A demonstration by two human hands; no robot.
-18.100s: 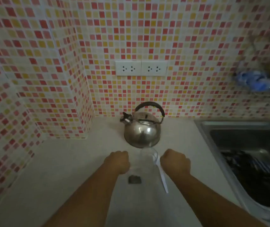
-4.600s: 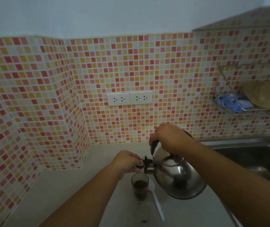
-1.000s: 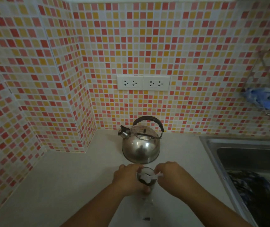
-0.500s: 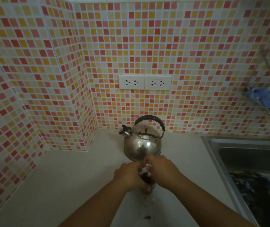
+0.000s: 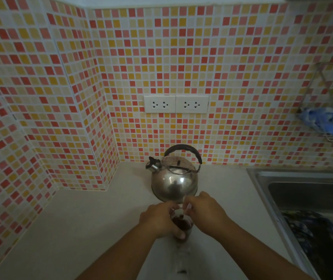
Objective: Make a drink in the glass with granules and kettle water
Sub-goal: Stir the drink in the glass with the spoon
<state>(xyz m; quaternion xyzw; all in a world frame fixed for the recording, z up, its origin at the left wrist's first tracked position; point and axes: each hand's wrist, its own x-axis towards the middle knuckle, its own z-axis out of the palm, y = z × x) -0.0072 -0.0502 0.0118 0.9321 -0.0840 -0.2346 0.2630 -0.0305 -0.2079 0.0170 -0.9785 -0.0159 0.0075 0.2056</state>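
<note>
From the head view, I read the step in hand as stirring. My left hand [image 5: 160,220] is wrapped around the glass [image 5: 182,225], a closed grip on its near-left side, and the glass stands upright on the tabletop [image 5: 92,223], just in front of the steel kettle [image 5: 174,181]. Dark liquid shows inside it. My right hand [image 5: 204,214] is pinched shut over the rim on what looks like the pale handle of a plastic spoon [image 5: 184,207]; only a sliver of it shows between the fingers, so I cannot be sure how deep the bowl sits.

To stir well, I would keep the left grip firm and low so the glass cannot tip or skate, and move the spoon in small circles from the fingers, not the wrist. I would keep the strokes off the wall of the glass and reach to the bottom where granules likely settle. The liquid is probably hot, so slopping over the rim onto the left fingers is the thing to avoid.

The glass's long axis runs vertical, mouth up towards the camera. The spoon seems to lean from the glass up and right into my hand. The kettle sits upright, its spout pointing left, its handle arched over the lid. A sink [image 5: 303,190] lies well to the right.
</note>
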